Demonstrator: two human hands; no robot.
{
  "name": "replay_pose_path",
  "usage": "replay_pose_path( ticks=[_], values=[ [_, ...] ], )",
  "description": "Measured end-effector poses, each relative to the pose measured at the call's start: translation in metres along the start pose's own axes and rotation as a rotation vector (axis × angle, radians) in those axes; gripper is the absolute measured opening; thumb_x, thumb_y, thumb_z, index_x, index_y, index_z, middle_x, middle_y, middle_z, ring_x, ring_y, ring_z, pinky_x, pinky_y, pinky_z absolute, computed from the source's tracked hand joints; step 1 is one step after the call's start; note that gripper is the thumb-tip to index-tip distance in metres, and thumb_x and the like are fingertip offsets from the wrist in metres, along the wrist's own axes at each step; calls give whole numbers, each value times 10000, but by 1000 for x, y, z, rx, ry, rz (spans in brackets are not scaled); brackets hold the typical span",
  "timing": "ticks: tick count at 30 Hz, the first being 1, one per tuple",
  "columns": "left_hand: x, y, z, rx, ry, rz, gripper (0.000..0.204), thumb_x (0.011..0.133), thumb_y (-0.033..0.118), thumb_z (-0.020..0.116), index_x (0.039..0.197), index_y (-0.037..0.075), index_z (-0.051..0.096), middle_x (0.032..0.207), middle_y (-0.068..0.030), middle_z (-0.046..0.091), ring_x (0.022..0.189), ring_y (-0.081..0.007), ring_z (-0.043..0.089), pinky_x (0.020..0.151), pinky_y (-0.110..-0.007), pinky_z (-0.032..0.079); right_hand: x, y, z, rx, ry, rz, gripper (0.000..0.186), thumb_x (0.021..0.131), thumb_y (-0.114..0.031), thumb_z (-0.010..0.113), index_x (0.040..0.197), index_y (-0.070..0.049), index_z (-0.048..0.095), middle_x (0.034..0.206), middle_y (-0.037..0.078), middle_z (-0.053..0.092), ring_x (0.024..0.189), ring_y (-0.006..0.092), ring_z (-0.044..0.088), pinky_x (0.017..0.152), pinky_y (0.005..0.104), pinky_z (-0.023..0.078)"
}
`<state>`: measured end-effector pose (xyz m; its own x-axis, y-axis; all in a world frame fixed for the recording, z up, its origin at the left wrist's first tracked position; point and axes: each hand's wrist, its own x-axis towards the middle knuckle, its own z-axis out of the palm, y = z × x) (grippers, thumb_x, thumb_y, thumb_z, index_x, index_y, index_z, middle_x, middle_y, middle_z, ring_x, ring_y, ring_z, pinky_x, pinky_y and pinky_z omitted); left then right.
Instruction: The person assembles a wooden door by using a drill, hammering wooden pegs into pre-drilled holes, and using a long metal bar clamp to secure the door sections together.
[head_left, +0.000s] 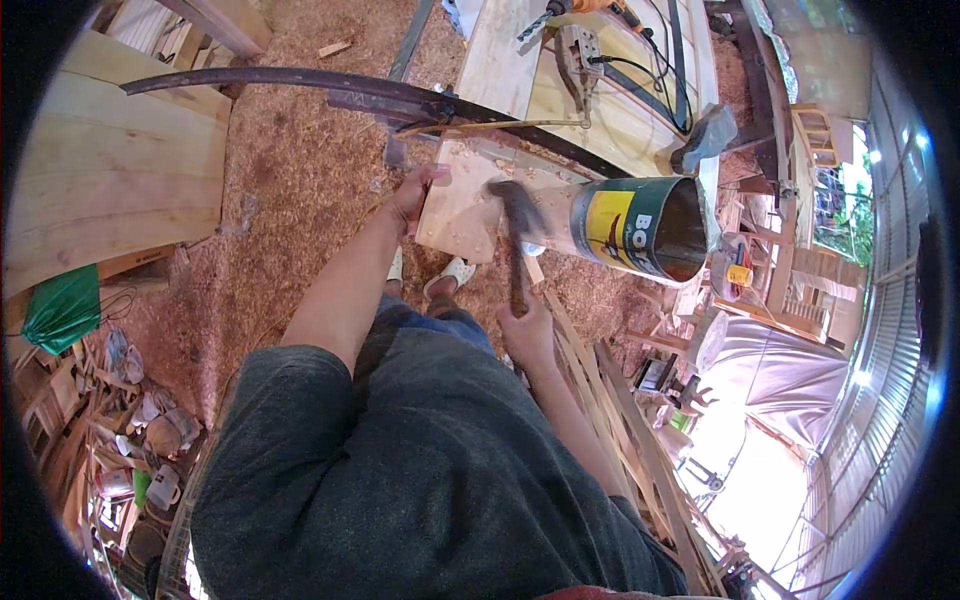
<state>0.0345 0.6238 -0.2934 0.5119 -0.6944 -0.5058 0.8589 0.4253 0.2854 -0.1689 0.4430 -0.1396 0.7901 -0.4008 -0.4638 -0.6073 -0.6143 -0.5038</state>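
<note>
My right hand (pixel 527 335) is wrapped round the handle of a hammer (pixel 516 262), whose dark head is slightly smeared over a pale wooden board (pixel 455 215). Whether the head touches the wood I cannot tell. My left hand (pixel 415 195) grips the board's left edge, with a finger reaching onto its top. Small wood chips lie scattered on the board. Right of the hammer is a large green and yellow can (pixel 625 228), its open end toward the right; what it holds is hidden.
A long curved dark strip (pixel 300 78) crosses beyond the board. On the far worktop lie an orange power drill (pixel 590 8), a socket strip (pixel 578 52) and black cables. Wooden slats (pixel 625 440) lean by my right side. Wood shavings cover the floor (pixel 290 170); large planks (pixel 140 160) stand at left.
</note>
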Motion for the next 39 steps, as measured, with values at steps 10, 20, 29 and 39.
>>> replay_pose_path(
  ticks=[10,20,29,39],
  values=[
    [3,5,-16,24,75,-28,689,787,515,715,1287,53,610,1210,-183,686,1058,-336,682,911,-486,557,-39,-21,-37,13,-8,10,320,846,-304,751,892,-4,650,708,91,624,688,233,623,675,395,492],
    [-8,-4,-7,140,114,63,713,782,529,707,1300,53,593,1233,-195,674,1032,-334,692,900,-486,564,-39,-41,-59,153,50,13,292,855,-273,759,890,-5,649,723,55,626,692,150,600,666,346,496],
    [-8,4,-5,127,116,57,770,768,507,730,1343,24,564,1213,-185,677,1058,-324,690,911,-475,566,-41,-79,-74,397,69,-116,201,875,-179,751,858,-35,613,704,-14,593,666,94,548,636,296,458],
    [-3,14,-23,195,65,61,639,848,410,658,1363,48,550,1273,-196,656,1120,-353,671,998,-517,533,-50,-52,-65,52,-58,64,422,872,-365,709,1005,33,656,840,258,679,828,403,682,770,457,521]
  ],
)
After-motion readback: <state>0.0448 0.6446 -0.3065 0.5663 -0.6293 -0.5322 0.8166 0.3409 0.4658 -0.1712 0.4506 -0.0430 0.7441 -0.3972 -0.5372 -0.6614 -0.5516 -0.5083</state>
